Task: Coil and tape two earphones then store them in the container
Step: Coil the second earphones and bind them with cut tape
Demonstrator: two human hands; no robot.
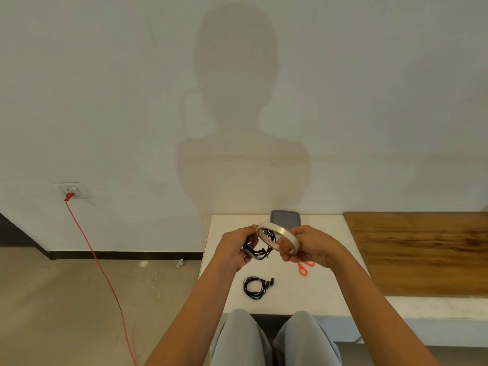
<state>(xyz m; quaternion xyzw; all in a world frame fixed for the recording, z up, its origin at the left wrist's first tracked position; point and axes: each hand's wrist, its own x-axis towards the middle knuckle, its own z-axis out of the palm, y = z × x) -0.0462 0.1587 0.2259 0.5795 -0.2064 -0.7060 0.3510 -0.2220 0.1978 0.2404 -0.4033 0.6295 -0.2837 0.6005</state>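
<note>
Your left hand (235, 249) grips one coiled earphone (257, 250), fingers curled round it; your right hand (307, 247) pinches the tape roll (277, 236) beside it. The second earphone (256, 286) (also coiled) lies on the surface (224, 286), nearer you.

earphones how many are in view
2. One coiled earphone is held in the left hand, beside the tape roll in the right hand; the other earphone lies coiled on the white table, nearer the person.

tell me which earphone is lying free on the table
The coiled earphone near the table front edge, untouched by either hand. The other earphone is up in the left hand, by the tape roll that the right hand holds.
</note>
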